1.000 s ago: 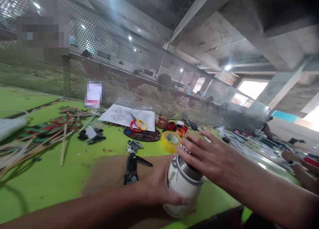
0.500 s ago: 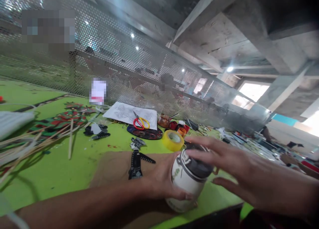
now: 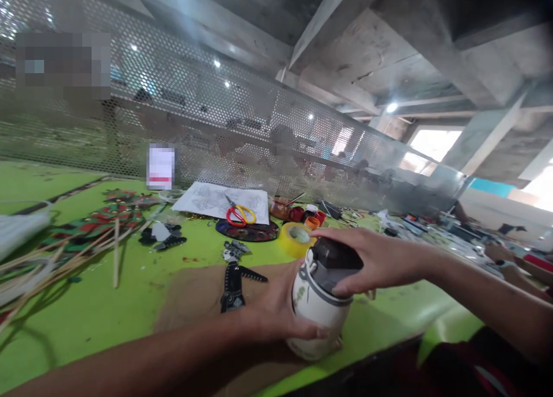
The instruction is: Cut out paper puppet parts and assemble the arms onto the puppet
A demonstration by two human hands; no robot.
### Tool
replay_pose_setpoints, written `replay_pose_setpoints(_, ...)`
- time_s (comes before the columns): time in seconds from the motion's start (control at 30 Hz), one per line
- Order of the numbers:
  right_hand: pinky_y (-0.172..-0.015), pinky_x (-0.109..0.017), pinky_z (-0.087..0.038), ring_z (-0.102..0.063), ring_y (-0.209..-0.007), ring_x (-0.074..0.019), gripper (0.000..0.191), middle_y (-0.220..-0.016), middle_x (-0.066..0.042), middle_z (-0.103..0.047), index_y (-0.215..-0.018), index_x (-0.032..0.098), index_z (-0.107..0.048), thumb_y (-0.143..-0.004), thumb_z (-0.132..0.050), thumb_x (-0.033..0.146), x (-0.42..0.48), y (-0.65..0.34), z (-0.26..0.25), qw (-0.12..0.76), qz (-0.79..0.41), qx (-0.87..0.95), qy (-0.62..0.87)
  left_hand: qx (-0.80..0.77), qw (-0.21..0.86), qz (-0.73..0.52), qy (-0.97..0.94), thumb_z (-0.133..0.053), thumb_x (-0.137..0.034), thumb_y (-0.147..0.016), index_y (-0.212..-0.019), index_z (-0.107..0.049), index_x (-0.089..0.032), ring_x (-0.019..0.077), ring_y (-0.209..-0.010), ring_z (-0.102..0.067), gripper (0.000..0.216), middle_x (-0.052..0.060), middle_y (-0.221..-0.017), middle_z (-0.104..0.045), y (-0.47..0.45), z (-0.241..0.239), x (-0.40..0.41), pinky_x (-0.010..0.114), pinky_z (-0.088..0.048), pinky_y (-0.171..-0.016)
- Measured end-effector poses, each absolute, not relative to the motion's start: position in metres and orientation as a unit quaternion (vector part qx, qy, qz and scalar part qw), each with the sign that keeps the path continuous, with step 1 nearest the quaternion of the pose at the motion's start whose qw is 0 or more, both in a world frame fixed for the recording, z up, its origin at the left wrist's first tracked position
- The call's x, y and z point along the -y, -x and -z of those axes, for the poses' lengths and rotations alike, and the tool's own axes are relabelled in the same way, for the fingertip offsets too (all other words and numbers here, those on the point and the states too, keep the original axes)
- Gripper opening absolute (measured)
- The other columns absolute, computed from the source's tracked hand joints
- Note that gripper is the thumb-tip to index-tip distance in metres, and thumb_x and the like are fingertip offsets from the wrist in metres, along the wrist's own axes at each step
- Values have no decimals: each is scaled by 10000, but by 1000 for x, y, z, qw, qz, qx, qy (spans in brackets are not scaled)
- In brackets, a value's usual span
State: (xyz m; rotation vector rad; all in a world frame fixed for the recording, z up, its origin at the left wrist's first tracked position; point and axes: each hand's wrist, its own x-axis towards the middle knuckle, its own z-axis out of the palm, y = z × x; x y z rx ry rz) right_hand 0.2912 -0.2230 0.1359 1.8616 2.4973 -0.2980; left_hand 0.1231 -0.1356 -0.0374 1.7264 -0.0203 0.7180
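Note:
A white bottle (image 3: 322,319) with a dark grey lid (image 3: 334,261) stands slightly tilted at the near side of the green table. My left hand (image 3: 280,302) is wrapped round the bottle's body, its thumb across the front. From the right, my right hand (image 3: 374,256) grips the lid, thumb on the near side and fingers over the far side. Left of the bottle, a black jointed paper figure (image 3: 233,284) lies on a brown board (image 3: 185,293). A roll of yellow tape (image 3: 288,242) is just behind the bottle.
Red-and-yellow scissors (image 3: 240,214) lie by a dark palette (image 3: 246,231) and a drawing sheet (image 3: 220,200). Paint jars (image 3: 311,221) stand behind the tape. Wooden sticks (image 3: 116,253) and coloured cutouts (image 3: 97,218) cover the left. A perforated metal screen (image 3: 207,126) runs along the back.
My right hand, loosely spread over the lid before, has closed round it. My left hand keeps its hold on the bottle. The view has shifted slightly.

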Motion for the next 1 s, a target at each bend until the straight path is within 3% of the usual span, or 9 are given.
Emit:
replay_pose_setpoints(0.13, -909, -419, -483, -601, -1109, -305, 813, -1303, -122, -605, -1455, 231, -378, -762, -668, 542, 228, -279, -129, -14, 53, -759, -649, 8, 582, -315, -750, -871, -330, -585, -1376, -400, -195, 321, -1225, -516, 930, 123, -1369, -526, -123, 38, 135, 477, -384, -1073)
replay_pose_setpoints(0.3, -706, -432, -502, -676, -862, -334, 649, -1024, -149, -717, -1262, 182, -542, -807, -531, 645, 229, -252, -116, -14, -28, -667, -744, 18, 583, -315, -749, -866, -311, -593, -1384, -391, -184, 328, -1251, -496, 932, 125, -1365, -530, -125, 41, 134, 468, -392, -1071)
replay_pose_setpoints(0.5, -672, -452, -514, -691, -787, -342, 686, -914, -154, -735, -1067, 170, -667, -830, -398, 755, 230, -254, -134, 47, -30, -648, -759, 19, 592, -302, -747, -856, -313, -617, -1388, -386, -177, 321, -1251, -498, 913, 131, -1377, -522, -123, 39, 134, 467, -383, -1078)
replay_pose_setpoints(0.57, -749, -450, -529, -692, -873, -319, 616, -1012, -136, -729, -1121, 194, -674, -885, -393, 690, 231, -267, -149, 29, -14, -682, -731, 28, 606, -293, -739, -854, -301, -627, -1413, -349, -177, 315, -1277, -479, 943, 135, -1403, -499, -123, 38, 134, 454, -374, -1087)
replay_pose_setpoints(0.67, -1010, -444, -445, -537, -1245, -296, 660, -1441, -79, -507, -1447, 279, -417, -863, -590, 534, 230, -287, -169, 8, 34, -791, -611, 37, 617, -301, -726, -857, -287, -622, -1400, -368, -164, 316, -1280, -474, 927, 135, -1385, -513, -123, 35, 136, 449, -366, -1090)
replay_pose_setpoints(0.73, -1088, -414, -379, -444, -1341, -261, 725, -1514, -38, -419, -1483, 307, -351, -838, -663, 412, 226, -297, -175, 40, 109, -825, -552, 37, 622, -306, -720, -859, -274, -613, -1382, -393, -157, 316, -1264, -488, 907, 137, -1366, -526, -123, 35, 136, 448, -367, -1087)
replay_pose_setpoints(0.83, -1105, -407, -355, -427, -1353, -261, 777, -1495, -41, -445, -1465, 297, -395, -769, -738, 355, 219, -300, -171, 62, 158, -841, -513, 37, 626, -305, -717, -866, -261, -598, -1362, -416, -163, 324, -1261, -492, 892, 138, -1360, -531, -123, 35, 137, 451, -369, -1084)
replay_pose_setpoints(0.9, -1044, -410, -421, -509, -1270, -282, 787, -1418, -63, -525, -1430, 281, -454, -726, -770, 433, 216, -297, -162, 53, 139, -838, -526, 38, 629, -299, -716, -862, -252, -598, -1358, -417, -180, 327, -1237, -511, 884, 130, -1352, -538, -124, 35, 137, 453, -395, -1060)
replay_pose_setpoints(1.0, -777, -389, -536, -662, -933, -276, 596, -1083, -96, -697, -1214, 223, -647, -778, -641, 629, 215, -285, -141, 36, 60, -784, -617, 39, 634, -288, -716, -840, -243, -617, -1317, -430, -206, 306, -1130, -576, 812, 107, -1278, -587, -126, 37, 137, 435, -470, -973)
